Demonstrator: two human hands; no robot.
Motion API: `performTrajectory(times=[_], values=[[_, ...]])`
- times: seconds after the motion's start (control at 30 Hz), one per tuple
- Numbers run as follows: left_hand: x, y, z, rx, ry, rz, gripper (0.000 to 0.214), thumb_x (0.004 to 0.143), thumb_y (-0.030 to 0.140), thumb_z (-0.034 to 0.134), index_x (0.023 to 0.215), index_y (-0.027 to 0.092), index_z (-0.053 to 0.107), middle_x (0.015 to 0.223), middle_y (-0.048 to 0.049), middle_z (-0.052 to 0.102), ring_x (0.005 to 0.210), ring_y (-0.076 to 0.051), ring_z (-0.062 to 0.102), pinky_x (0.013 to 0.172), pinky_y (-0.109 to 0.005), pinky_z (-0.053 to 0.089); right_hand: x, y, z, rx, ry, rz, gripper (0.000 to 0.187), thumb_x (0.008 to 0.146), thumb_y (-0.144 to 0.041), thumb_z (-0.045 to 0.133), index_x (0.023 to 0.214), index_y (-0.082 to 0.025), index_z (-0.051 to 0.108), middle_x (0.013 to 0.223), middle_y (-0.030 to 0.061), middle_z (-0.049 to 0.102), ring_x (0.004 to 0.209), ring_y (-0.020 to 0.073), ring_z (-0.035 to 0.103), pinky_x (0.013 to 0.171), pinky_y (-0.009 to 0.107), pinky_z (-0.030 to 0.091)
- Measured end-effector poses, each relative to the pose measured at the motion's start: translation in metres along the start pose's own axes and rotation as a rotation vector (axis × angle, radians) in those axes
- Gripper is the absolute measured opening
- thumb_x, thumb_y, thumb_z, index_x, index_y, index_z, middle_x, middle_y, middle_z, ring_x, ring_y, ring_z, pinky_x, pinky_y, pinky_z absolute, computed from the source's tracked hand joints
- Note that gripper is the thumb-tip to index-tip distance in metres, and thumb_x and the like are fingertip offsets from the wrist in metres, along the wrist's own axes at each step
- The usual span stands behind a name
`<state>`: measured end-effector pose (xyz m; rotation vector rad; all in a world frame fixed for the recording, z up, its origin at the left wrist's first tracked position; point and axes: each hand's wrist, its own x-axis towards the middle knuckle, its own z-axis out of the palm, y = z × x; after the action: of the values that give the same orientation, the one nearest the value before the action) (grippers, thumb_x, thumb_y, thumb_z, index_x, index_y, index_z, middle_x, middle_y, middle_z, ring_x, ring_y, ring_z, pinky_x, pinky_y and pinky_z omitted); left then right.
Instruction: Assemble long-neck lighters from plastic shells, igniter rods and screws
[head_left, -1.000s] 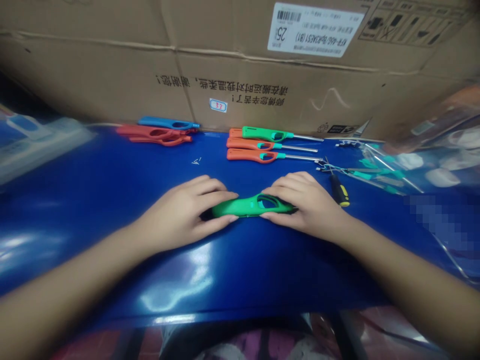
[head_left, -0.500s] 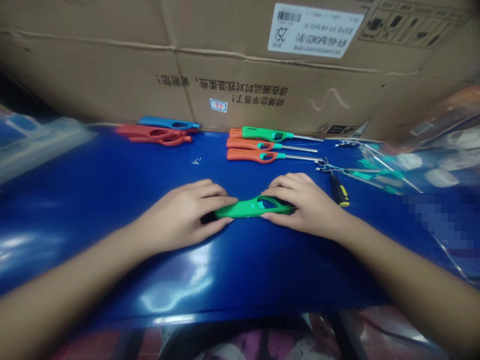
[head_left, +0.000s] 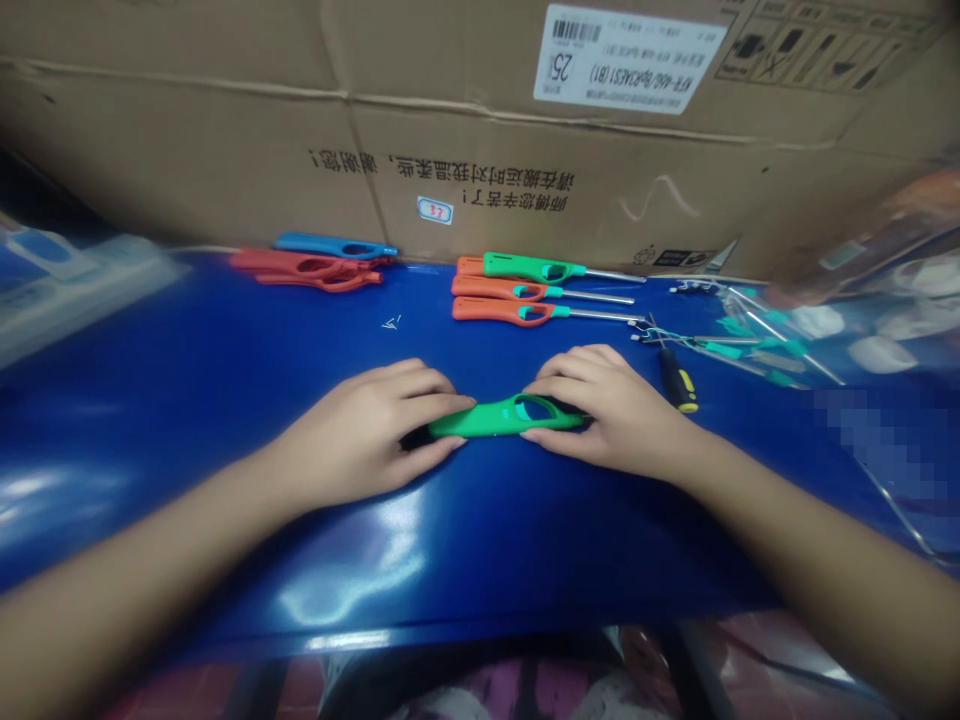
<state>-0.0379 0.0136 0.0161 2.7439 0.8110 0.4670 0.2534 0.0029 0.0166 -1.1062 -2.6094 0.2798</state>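
A green long-nosed lighter (head_left: 487, 418) lies crosswise between my hands, low over the blue tabletop. My left hand (head_left: 382, 425) pinches its handle end between thumb and fingers. Around the end with the trigger loop, my right hand (head_left: 600, 405) is closed; it hides whatever is at that tip. Beyond them, several lighters with metal stems, such as an orange one (head_left: 487, 310) and a green one (head_left: 517, 266), lie side by side. To the right of these rests a screwdriver (head_left: 679, 384) with a black and yellow handle.
A large cardboard box (head_left: 450, 130) walls off the table's far side. Red lighter shells (head_left: 292, 268) and a blue shell (head_left: 315, 243) lie far left, with small screws (head_left: 391, 322) nearby. Metal stems with turquoise parts and wires (head_left: 739, 345) are scattered at right. A clear plastic container (head_left: 82, 290) stands left.
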Motion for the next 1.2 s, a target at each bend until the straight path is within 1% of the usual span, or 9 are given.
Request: performTrajectory(times=[0.23, 0.43, 0.7, 0.87, 1.03, 1.2], values=[[0.0003, 0.0011, 0.0019, -0.042, -0.006, -0.032, 0.031, 0.098, 0.033, 0.059, 0.124, 0.021, 0.069, 0.111, -0.0087, 0.069, 0.100, -0.024, 0.063, 0.087, -0.038, 0.053, -0.0004, 0.0002, 0.0006, 0.020, -0.011, 0.011, 0.030, 0.090, -0.044, 0.071, 0.111, -0.023, 0.071, 0.106, 0.0061, 0.069, 0.099, 0.0228, 0.061, 0.091, 0.040, 0.038], [0.0010, 0.0037, 0.0046, -0.135, 0.069, -0.101, 0.027, 0.095, 0.032, 0.065, 0.119, 0.021, 0.072, 0.105, -0.0057, 0.070, 0.098, -0.021, 0.065, 0.086, -0.035, 0.054, -0.0015, -0.0001, 0.0025, 0.136, -0.006, 0.079, 0.030, 0.089, -0.043, 0.074, 0.112, -0.024, 0.073, 0.109, 0.0055, 0.069, 0.100, 0.0216, 0.062, 0.090, 0.038, 0.040], [0.0009, 0.0073, 0.0026, -0.147, 0.118, -0.095, 0.026, 0.095, 0.031, 0.065, 0.117, 0.021, 0.073, 0.106, -0.0065, 0.071, 0.097, -0.021, 0.065, 0.086, -0.035, 0.054, -0.0008, -0.0008, -0.0002, 0.154, 0.024, 0.066, 0.027, 0.089, -0.041, 0.074, 0.111, -0.025, 0.073, 0.107, 0.0050, 0.069, 0.100, 0.0210, 0.064, 0.091, 0.038, 0.041], [0.0011, 0.0051, 0.0029, -0.123, 0.089, -0.085, 0.026, 0.094, 0.032, 0.066, 0.117, 0.021, 0.073, 0.106, -0.0064, 0.071, 0.097, -0.022, 0.065, 0.085, -0.036, 0.054, -0.0008, -0.0022, -0.0009, 0.121, 0.007, 0.068, 0.028, 0.088, -0.041, 0.075, 0.111, -0.025, 0.072, 0.106, 0.0050, 0.069, 0.100, 0.0214, 0.064, 0.092, 0.039, 0.040], [0.0016, 0.0037, 0.0050, -0.139, 0.072, -0.110, 0.026, 0.093, 0.032, 0.067, 0.117, 0.022, 0.072, 0.106, -0.0058, 0.070, 0.097, -0.022, 0.065, 0.086, -0.036, 0.054, -0.0015, -0.0012, 0.0006, 0.073, 0.012, 0.058, 0.030, 0.088, -0.042, 0.074, 0.111, -0.023, 0.073, 0.107, 0.0061, 0.070, 0.100, 0.0220, 0.064, 0.092, 0.039, 0.040], [0.0018, 0.0051, 0.0055, -0.143, 0.057, -0.100, 0.026, 0.094, 0.030, 0.065, 0.118, 0.021, 0.071, 0.107, -0.0067, 0.069, 0.099, -0.022, 0.064, 0.087, -0.036, 0.053, -0.0023, -0.0024, 0.0022, -0.057, 0.003, 0.015, 0.033, 0.091, -0.043, 0.071, 0.114, -0.020, 0.072, 0.107, 0.0070, 0.070, 0.098, 0.0226, 0.065, 0.090, 0.040, 0.039]])
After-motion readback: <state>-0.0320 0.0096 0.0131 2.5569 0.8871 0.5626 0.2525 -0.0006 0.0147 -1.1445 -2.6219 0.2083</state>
